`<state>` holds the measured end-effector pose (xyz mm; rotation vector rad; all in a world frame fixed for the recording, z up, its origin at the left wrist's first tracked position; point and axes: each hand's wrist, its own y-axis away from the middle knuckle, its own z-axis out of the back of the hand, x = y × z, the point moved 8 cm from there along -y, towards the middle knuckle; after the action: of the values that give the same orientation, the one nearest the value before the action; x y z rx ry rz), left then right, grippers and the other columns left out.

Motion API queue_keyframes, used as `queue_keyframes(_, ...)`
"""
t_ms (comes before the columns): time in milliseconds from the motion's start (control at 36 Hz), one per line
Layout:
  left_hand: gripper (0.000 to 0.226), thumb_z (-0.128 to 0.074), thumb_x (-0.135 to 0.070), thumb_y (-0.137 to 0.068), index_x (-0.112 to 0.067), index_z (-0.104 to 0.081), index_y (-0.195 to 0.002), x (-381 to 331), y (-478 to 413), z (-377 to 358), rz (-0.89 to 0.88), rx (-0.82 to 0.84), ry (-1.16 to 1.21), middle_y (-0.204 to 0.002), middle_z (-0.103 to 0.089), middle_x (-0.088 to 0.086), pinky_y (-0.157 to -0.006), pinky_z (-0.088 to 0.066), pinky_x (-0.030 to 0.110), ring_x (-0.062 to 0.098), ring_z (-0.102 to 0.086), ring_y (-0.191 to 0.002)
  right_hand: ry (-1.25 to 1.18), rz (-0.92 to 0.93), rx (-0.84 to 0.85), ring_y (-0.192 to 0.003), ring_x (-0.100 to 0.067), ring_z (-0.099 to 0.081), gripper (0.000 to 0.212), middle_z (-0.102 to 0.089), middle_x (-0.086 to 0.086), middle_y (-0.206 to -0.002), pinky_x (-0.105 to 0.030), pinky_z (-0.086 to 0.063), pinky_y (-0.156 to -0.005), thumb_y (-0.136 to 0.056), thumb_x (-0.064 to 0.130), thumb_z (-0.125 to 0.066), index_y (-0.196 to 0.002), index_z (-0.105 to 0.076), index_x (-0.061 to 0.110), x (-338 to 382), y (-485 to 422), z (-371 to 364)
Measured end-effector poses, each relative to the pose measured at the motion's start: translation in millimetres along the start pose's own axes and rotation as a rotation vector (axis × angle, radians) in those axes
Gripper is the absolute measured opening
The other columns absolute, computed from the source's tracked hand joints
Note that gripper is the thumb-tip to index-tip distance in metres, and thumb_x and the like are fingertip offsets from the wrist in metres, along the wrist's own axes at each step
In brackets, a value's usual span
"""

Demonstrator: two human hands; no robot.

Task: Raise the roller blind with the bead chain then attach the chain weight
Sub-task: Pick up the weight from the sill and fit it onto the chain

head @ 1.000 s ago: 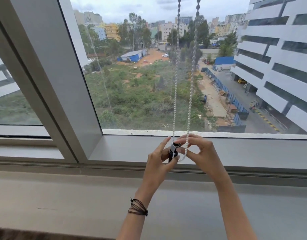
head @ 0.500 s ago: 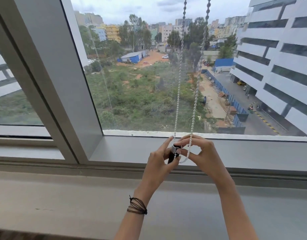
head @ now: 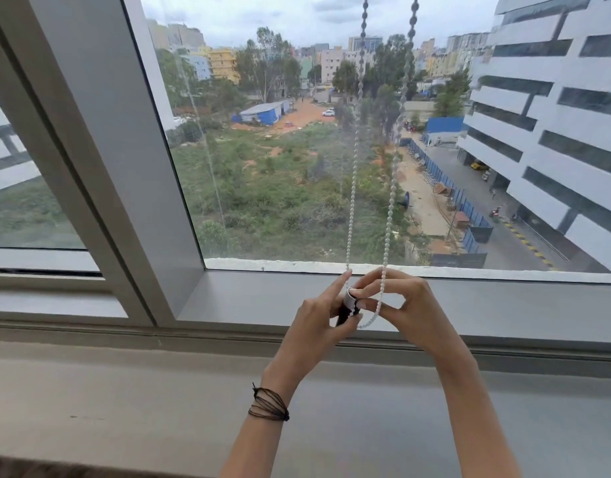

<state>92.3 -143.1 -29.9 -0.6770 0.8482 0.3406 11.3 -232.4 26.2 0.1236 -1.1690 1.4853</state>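
A white bead chain [head: 353,188] hangs in two strands in front of the window glass, and its bottom loop curves between my hands. My left hand [head: 314,322] pinches a small black chain weight [head: 343,310] with a white top. Its index finger points up beside the left strand. My right hand [head: 405,305] pinches the chain's loop right next to the weight, thumb and fingertips touching it. The roller blind itself is out of view above.
A grey window frame post [head: 100,160] slants down on the left. A wide grey sill [head: 159,391] runs below my hands, with the inner window ledge [head: 262,294] behind them. My left wrist wears black cord bracelets [head: 268,405].
The view has shifted slightly, so the chain strands sit a little further right. My hands keep the same pinch on the weight and the loop, with only small finger movements.
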Motion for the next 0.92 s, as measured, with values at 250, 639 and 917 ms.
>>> queue_keyframes(250, 0.063, -0.060, -0.019, -0.087, -0.027, -0.032, -0.143, -3.1, -2.9, 3.7, -0.025, 0.007, 0.009, -0.065, -0.051, -0.002, -0.073, -0.052, 0.042, 0.007, -0.042, -0.060, -0.029, -0.027, -0.043, -0.083, -0.010, -0.067, 0.015, -0.069, -0.004, -0.089, -0.026, -0.053, -0.079, -0.072, 0.003, -0.075, -0.086, -0.075, 0.010, -4.2, 0.2, -0.6)
queue_keyframes(639, 0.054, -0.058, -0.021, -0.086, -0.025, -0.042, -0.138, -1.8, 1.7, -2.8, -0.013, -0.119, 0.015, -0.059, -0.044, -0.001, -0.057, -0.038, 0.020, 0.007, -0.034, -0.053, -0.047, -0.077, -0.090, -0.081, -0.009, -0.064, 0.019, -0.068, 0.004, -0.085, -0.017, -0.049, -0.076, -0.075, 0.008, -0.075, -0.082, -0.070, 0.025, -15.4, 2.1, 0.2)
queue_keyframes(917, 0.060, -0.067, -0.024, -0.083, -0.018, -0.042, -0.137, -2.2, -2.2, -2.1, 0.149, -0.066, 0.506, -0.080, -0.061, 0.011, -0.067, -0.040, 0.035, 0.020, -0.050, -0.072, 0.018, -0.037, -0.067, -0.100, 0.003, -0.057, 0.029, -0.060, 0.010, -0.106, -0.007, -0.042, -0.086, -0.086, 0.004, -0.061, -0.111, -0.063, 0.018, -6.7, 8.2, -5.9)
